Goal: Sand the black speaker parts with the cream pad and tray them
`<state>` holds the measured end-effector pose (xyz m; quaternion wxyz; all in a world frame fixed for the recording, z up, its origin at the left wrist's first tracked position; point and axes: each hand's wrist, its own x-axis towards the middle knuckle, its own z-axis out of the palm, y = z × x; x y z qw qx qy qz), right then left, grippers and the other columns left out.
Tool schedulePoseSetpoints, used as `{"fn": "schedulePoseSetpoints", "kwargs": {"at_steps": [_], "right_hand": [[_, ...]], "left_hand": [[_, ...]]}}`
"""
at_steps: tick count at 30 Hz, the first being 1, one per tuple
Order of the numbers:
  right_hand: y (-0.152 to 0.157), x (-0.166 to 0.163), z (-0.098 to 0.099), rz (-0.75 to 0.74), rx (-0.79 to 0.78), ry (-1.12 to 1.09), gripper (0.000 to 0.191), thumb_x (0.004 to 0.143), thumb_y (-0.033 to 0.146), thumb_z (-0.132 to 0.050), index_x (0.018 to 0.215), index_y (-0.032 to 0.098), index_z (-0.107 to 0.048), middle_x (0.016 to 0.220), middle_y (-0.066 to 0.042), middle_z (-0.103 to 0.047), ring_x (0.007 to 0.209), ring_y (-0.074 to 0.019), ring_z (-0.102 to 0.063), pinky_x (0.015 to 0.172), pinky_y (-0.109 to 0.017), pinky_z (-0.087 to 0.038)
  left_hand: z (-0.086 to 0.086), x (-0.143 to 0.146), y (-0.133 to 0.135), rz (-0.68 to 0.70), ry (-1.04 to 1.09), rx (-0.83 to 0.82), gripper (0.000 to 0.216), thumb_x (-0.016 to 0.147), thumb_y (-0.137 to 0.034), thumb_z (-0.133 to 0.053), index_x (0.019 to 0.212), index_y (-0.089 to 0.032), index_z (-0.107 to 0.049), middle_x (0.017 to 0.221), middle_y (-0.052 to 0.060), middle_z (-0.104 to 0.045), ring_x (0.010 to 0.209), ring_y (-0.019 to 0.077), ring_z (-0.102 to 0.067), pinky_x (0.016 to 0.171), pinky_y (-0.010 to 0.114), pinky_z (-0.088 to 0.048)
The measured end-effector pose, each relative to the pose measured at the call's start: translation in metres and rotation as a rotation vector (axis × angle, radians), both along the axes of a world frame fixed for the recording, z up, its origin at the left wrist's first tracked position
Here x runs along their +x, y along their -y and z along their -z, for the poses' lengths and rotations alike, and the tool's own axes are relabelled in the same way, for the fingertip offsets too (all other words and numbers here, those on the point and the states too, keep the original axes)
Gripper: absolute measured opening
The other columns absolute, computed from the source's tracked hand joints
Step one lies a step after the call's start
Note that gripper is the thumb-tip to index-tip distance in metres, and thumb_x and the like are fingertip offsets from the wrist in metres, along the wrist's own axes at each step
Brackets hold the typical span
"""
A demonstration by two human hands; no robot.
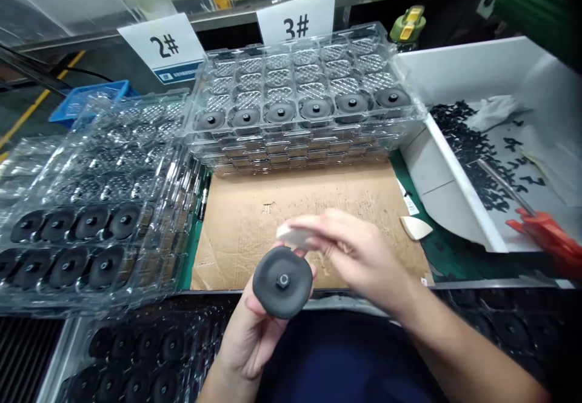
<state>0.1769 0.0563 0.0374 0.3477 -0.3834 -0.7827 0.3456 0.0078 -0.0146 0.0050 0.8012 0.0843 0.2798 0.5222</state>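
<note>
My left hand (254, 333) grips a black rounded disc (268, 291) with a small hollow stud at its centre, its face turned up toward me. Close above the disc's far edge, my right hand (359, 251) pinches a small white pad (291, 234), perhaps a sponge; whether it touches the disc I cannot tell. Beneath both hands lies a sheet of brown cardboard (245, 200). A cream wedge-shaped pad (416, 228) rests at the cardboard's right edge.
Stacked clear plastic trays (291, 142) with a front row of black discs stand behind the cardboard. More disc trays (150, 197) stand at left. On the right, a white bin (459, 188) holds small black scraps; red-handled pliers or similar tool (545, 233) lies there. A green-lidded bottle (408, 27) stands behind.
</note>
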Motion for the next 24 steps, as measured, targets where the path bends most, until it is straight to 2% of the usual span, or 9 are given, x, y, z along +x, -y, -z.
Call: {"fn": "schedulePoseSetpoints", "kwargs": {"at_steps": [3, 7, 9, 11, 14, 16, 18, 22, 24], "right_hand": [[0.007, 0.010, 0.036, 0.162, -0.202, 0.094, 0.030, 0.092, 0.018, -0.041, 0.118, 0.023, -0.054, 0.101, -0.004, -0.060, 0.091, -0.0158, -0.056, 0.077, -0.027, -0.044], [0.038, 0.020, 0.085, 0.061, -0.287, 0.207, 0.032, 0.092, 0.020, -0.039, 0.120, 0.025, -0.053, 0.098, -0.004, -0.063, 0.087, -0.0175, -0.058, 0.074, -0.031, -0.048], [0.046, 0.022, 0.094, 0.054, -0.290, 0.234, 0.030, 0.090, 0.019, -0.042, 0.117, 0.023, -0.054, 0.098, -0.004, -0.064, 0.088, -0.0194, -0.059, 0.076, -0.034, -0.048], [0.045, 0.024, 0.084, 0.125, -0.286, 0.237, 0.030, 0.090, 0.019, -0.042, 0.118, 0.021, -0.053, 0.108, -0.006, -0.062, 0.097, -0.0210, -0.057, 0.082, -0.037, -0.045], [0.036, 0.020, 0.040, 0.249, -0.166, 0.148, 0.030, 0.092, 0.018, -0.043, 0.121, 0.024, -0.049, 0.114, -0.004, -0.059, 0.099, -0.0182, -0.055, 0.081, -0.032, -0.043], [0.031, 0.012, 0.009, 0.173, 0.050, 0.054, 0.035, 0.091, 0.013, -0.044, 0.124, 0.025, -0.047, 0.109, -0.001, -0.061, 0.089, -0.0156, -0.056, 0.074, -0.029, -0.040], [0.029, 0.002, -0.011, 0.038, 0.154, 0.058, 0.035, 0.091, 0.012, -0.042, 0.124, 0.022, -0.048, 0.099, -0.002, -0.064, 0.079, -0.0154, -0.055, 0.067, -0.030, -0.036], [0.027, -0.015, -0.016, 0.086, 0.061, 0.299, 0.032, 0.091, 0.009, -0.037, 0.115, 0.018, -0.056, 0.076, -0.002, -0.061, 0.065, -0.0160, -0.049, 0.061, -0.032, -0.029], [0.027, -0.022, -0.012, 0.075, 0.126, 0.268, 0.033, 0.092, 0.010, -0.034, 0.116, 0.017, -0.056, 0.076, -0.003, -0.060, 0.066, -0.0160, -0.049, 0.061, -0.032, -0.028]], "left_hand": [[-0.003, -0.006, 0.003, 0.013, 0.052, 0.000, 0.051, 0.069, -0.041, -0.067, 0.118, -0.029, -0.057, 0.125, 0.004, -0.058, 0.110, 0.0247, -0.056, 0.094, 0.030, -0.045], [0.000, -0.007, 0.002, -0.012, 0.076, 0.021, 0.050, 0.071, -0.042, -0.064, 0.118, -0.028, -0.056, 0.123, 0.003, -0.060, 0.112, 0.0245, -0.055, 0.094, 0.029, -0.046], [0.002, -0.006, -0.001, -0.001, 0.072, 0.002, 0.051, 0.070, -0.042, -0.064, 0.118, -0.028, -0.056, 0.123, 0.002, -0.059, 0.112, 0.0250, -0.054, 0.094, 0.030, -0.046], [0.002, -0.003, -0.004, 0.018, 0.058, -0.019, 0.051, 0.069, -0.042, -0.065, 0.117, -0.027, -0.057, 0.123, 0.002, -0.059, 0.112, 0.0251, -0.054, 0.094, 0.030, -0.046], [0.001, 0.001, -0.004, 0.019, 0.029, -0.022, 0.049, 0.070, -0.040, -0.066, 0.116, -0.027, -0.058, 0.122, 0.002, -0.060, 0.110, 0.0238, -0.056, 0.095, 0.030, -0.045], [0.001, 0.004, -0.002, 0.005, -0.005, -0.006, 0.050, 0.069, -0.039, -0.068, 0.116, -0.027, -0.058, 0.121, 0.003, -0.061, 0.112, 0.0225, -0.055, 0.096, 0.027, -0.044], [0.003, 0.005, 0.001, -0.022, -0.080, -0.003, 0.054, 0.066, -0.037, -0.072, 0.117, -0.025, -0.058, 0.119, 0.004, -0.062, 0.113, 0.0210, -0.054, 0.093, 0.023, -0.044], [0.010, 0.004, 0.005, -0.120, -0.223, -0.085, 0.055, 0.065, -0.035, -0.074, 0.116, -0.026, -0.058, 0.116, 0.002, -0.063, 0.107, 0.0165, -0.057, 0.085, 0.016, -0.047], [0.013, 0.003, 0.005, -0.104, -0.180, -0.102, 0.050, 0.068, -0.034, -0.072, 0.116, -0.030, -0.058, 0.118, -0.002, -0.062, 0.109, 0.0147, -0.055, 0.085, 0.014, -0.047]]}}
